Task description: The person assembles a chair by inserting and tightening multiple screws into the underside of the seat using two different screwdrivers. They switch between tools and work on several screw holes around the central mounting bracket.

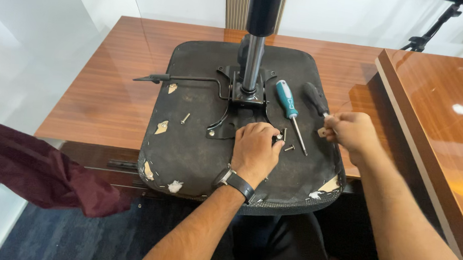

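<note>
Upturned chair seat (197, 155) lay on wooden desk (110, 83), frame centre, black underside up, gas column (254, 50) rising toward top centre. Mounting plate (245, 93) sat at column foot, lever (181, 78) running left from it.

Left hand (254, 150) rested on the seat just below the plate, centre frame. Fingers curled, pinching small silver bolt (279, 136) at the fingertips on the hand's right edge. Watch (233, 180) on that wrist. Second loose bolt (289, 148) lay touching-close, just right of the fingertips. Third bolt (185, 118) lay well apart, left of the hand, mid-seat.

Right hand (351, 132) sat right of centre, closed around the black-handled screwdriver (316, 99); handle stuck out up-left from the fist. Tip end hidden by fingers. Small pale bit seen at the knuckles, couldn't tell what.

Teal-handled screwdriver (290, 109) lay free on the seat between the two hands. Long axis ran upper-left to lower-right, handle toward the plate, tip pointing down toward the loose bolt. Closer to left fingertips at the tip end, closer to right hand along the shaft.

Key geometry: pinched bolt sat directly below-right of the plate, short gap only; left hand nearer to plate than right.

Maroon cloth (38, 171) at lower left, off the desk. Second desk (439, 117) at right edge.
</note>
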